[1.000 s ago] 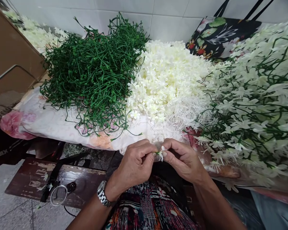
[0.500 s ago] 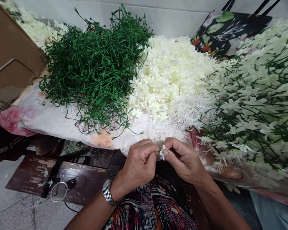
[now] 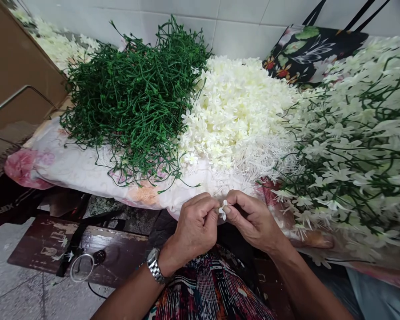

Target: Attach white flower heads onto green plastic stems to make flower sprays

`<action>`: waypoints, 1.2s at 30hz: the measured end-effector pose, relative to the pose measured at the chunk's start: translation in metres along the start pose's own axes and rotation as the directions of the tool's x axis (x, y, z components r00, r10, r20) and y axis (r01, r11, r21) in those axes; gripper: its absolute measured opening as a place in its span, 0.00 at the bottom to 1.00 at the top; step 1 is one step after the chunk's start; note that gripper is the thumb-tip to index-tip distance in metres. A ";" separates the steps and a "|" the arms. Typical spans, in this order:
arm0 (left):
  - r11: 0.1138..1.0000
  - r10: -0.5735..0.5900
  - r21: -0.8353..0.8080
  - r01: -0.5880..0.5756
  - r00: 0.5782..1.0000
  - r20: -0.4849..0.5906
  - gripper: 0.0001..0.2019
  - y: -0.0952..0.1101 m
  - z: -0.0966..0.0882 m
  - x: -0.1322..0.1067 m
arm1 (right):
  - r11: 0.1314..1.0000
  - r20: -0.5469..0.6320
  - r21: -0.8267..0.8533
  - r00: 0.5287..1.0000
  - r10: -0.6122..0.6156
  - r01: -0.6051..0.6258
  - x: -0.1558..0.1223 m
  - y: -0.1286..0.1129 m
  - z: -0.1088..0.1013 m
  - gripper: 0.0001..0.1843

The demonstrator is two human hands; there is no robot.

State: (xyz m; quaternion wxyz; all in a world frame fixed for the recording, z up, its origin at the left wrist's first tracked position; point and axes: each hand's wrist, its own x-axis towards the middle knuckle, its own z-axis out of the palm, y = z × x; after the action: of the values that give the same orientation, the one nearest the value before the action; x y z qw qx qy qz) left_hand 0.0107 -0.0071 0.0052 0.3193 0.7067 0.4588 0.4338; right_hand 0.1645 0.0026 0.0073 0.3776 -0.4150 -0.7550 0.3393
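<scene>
Just in front of my body, a small white artificial flower (image 3: 223,210) sits between my two hands. My right hand (image 3: 253,221) pinches it between thumb and forefinger. My left hand (image 3: 197,224) is closed right beside the flower, thumb pressed to forefinger; what it grips is too small and hidden to make out. Ahead on the patterned cloth (image 3: 96,178) lie a heap of green plastic stems (image 3: 133,98) at left and a pile of loose white flower heads (image 3: 236,111) in the middle. Thin white stamens (image 3: 270,158) lie at that pile's right front edge.
White flowers on green stems (image 3: 353,155) are heaped at the right. Behind stands a black floral bag (image 3: 313,53) against the tiled wall (image 3: 240,38). A cardboard box (image 3: 23,58) is at left. Below is a brown wooden bench (image 3: 120,249) with a clear ring-shaped item (image 3: 82,267).
The view has shifted slightly. My hands stay together at the same place, and the white flower between them has turned a little.
</scene>
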 end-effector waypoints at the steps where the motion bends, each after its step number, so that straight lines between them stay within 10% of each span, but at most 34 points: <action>1: 1.000 -0.017 -0.022 0.018 1.000 0.017 0.11 0.001 -0.001 0.000 | 1.000 0.008 0.008 1.000 0.011 -0.012 -0.001 0.000 -0.001 0.08; 18: 0.903 0.265 0.338 -0.264 0.963 0.043 0.11 0.010 -0.012 0.001 | 0.996 -0.031 0.008 0.995 -0.092 0.093 -0.001 -0.001 -0.008 0.04; 36: 0.945 0.306 0.114 -0.307 0.952 0.026 0.12 -0.016 0.002 0.004 | 0.992 0.026 0.126 1.000 -0.009 0.006 0.001 0.004 -0.008 0.06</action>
State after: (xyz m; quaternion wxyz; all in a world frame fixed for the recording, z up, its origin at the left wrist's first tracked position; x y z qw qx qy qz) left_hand 0.0070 0.0025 -0.0081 0.2078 0.7887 0.3666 0.4476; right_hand 0.1728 0.0068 0.0084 0.3943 -0.3828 -0.7386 0.3905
